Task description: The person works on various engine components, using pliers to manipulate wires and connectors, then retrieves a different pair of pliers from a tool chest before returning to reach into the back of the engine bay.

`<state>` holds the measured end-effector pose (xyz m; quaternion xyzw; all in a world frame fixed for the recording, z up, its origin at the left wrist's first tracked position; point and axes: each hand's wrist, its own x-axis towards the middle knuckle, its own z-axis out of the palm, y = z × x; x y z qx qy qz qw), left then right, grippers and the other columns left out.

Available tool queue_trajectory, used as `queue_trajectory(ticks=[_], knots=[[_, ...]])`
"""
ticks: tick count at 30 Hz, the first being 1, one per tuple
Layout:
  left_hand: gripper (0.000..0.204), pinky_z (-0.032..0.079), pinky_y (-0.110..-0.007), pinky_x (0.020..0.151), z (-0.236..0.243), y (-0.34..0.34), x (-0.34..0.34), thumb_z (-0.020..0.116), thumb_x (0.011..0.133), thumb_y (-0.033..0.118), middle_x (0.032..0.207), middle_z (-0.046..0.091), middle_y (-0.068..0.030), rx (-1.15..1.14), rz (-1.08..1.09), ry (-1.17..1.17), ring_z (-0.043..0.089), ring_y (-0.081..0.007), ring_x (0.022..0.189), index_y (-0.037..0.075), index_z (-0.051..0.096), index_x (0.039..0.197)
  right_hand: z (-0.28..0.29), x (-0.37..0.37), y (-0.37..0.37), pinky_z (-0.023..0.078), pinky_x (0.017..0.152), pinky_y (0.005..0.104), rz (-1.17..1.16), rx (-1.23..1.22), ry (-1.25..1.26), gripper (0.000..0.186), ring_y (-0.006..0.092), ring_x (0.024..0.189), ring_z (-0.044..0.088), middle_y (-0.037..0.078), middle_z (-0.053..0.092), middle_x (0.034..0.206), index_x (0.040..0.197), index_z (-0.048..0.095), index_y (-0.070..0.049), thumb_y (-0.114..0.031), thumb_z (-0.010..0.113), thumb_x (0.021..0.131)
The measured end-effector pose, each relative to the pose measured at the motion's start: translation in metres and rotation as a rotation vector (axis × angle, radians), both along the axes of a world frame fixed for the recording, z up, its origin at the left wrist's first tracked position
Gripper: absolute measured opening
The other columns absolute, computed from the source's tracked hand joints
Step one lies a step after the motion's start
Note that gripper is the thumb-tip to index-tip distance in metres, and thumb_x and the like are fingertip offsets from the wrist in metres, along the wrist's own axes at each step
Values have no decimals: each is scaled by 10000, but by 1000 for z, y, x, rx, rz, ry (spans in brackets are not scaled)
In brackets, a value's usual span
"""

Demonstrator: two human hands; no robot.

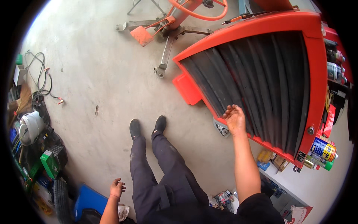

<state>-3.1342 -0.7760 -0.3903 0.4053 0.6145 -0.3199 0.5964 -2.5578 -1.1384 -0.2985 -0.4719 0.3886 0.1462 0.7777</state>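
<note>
Two hands showed, fingers released: the right hand (235,121) half open, loosely curled, at the dark front of the red cabinet (261,86), though whether it touched I could not tell; the left hand (116,188) slack, lightly bent, near the trousers (143,179). The cabinet stood at right on the pale floor (97,134), cans (323,149) along its side. A tyre (62,201) and bucket (33,127) sat at far left.
</note>
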Motion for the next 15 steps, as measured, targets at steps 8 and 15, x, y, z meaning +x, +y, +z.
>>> queue_trajectory(ticks=[8,15], knots=[[440,538,-337,626,60,-1,38,457,876,77,958,637,-147,62,-67,-45,652,-237,750,-18,448,1306,13,4,-22,524,820,391,-466,507,-314,214,244,877,617,118,625,945,996,558,26,-140,554,861],[422,549,-342,616,110,7,51,440,880,92,901,640,-145,130,-85,-4,656,-245,726,-23,456,1286,26,-107,26,521,757,371,-264,530,-74,135,235,774,610,77,619,837,860,603,-30,-157,559,842]])
